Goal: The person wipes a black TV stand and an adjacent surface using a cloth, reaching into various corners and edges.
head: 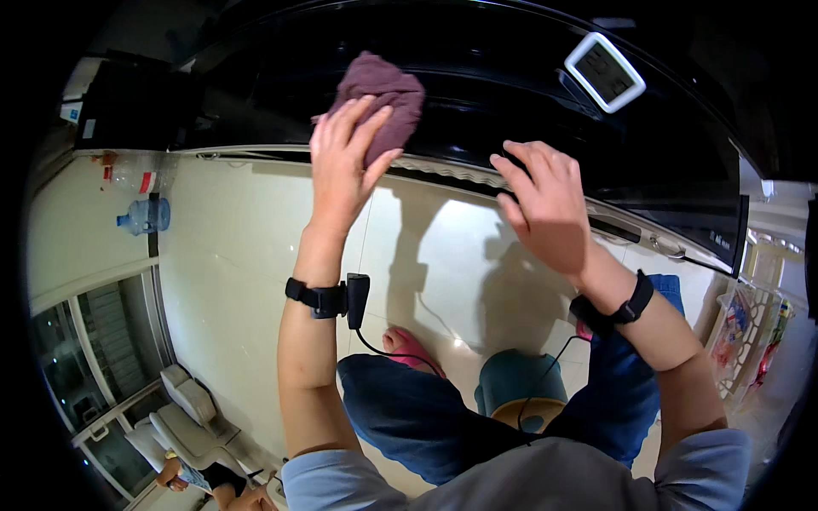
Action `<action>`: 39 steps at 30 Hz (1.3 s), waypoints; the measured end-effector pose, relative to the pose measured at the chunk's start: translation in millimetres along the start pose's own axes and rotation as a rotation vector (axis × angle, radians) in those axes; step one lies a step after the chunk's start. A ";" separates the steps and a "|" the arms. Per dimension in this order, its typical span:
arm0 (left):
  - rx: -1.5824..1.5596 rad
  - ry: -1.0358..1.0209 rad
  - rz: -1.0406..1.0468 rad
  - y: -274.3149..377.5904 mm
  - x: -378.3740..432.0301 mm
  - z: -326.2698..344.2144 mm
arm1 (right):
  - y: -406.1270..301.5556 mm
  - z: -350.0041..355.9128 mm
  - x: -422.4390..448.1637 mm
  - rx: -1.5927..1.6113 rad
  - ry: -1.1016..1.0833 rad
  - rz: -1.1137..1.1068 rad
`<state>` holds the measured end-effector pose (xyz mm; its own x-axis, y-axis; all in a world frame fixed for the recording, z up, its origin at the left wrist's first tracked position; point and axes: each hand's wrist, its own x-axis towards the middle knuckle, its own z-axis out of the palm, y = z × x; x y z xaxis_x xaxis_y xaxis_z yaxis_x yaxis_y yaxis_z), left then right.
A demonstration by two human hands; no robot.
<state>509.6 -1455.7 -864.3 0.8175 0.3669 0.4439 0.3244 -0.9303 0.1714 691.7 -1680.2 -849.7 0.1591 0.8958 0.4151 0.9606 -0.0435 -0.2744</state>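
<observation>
A crumpled purple cloth point(390, 99) lies on a glossy black panel point(473, 83). On the cloth rests my left hand point(348, 144), fingers spread over it and thumb along its near edge. To the right, my right hand point(543, 191) is held near the panel's front edge with its fingers apart and slightly bent. It has nothing in it; whether its fingertips touch the panel I cannot tell. A small digital display in a white frame point(636, 83) stands at the panel's right part. Both wrists wear black straps with cables.
A teal stool point(521, 377) is between my legs on the pale tiled floor point(255, 255). Far left are a blue water jug point(147, 216) and a sofa point(182, 418), with another person point(220, 482) nearby. Packaged goods fill a basket point(735, 345) at right.
</observation>
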 end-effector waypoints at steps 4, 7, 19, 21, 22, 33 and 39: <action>0.065 -0.008 -0.220 -71.4 -26.1 -16.9 | -32.6 11.2 25.6 -0.214 -0.381 0.144; 0.067 -0.001 -0.321 -112.8 -34.6 -35.4 | -53.0 11.8 49.0 -0.260 -0.567 0.284; -0.068 -0.270 -0.218 -116.0 -16.9 -60.8 | -59.5 38.3 90.1 -0.541 -0.695 0.448; -0.068 -0.285 -0.248 -139.1 -24.2 -68.3 | -62.2 39.0 97.6 -0.568 -0.746 0.484; -0.070 -0.287 -0.264 -147.8 -23.6 -69.9 | -57.0 42.3 86.9 -0.642 -0.673 0.423; -0.067 -0.402 -0.354 -142.8 -10.2 -86.7 | -57.4 52.4 74.3 -0.564 -0.509 0.367; 0.044 -0.473 -0.350 -137.5 -1.6 -82.4 | -63.9 46.1 78.9 -0.545 -0.559 0.349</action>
<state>424.4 -1328.7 -816.1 0.7785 0.6232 -0.0751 0.6243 -0.7563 0.1956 632.4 -1586.4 -839.4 0.4678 0.8721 -0.1436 0.8758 -0.4357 0.2076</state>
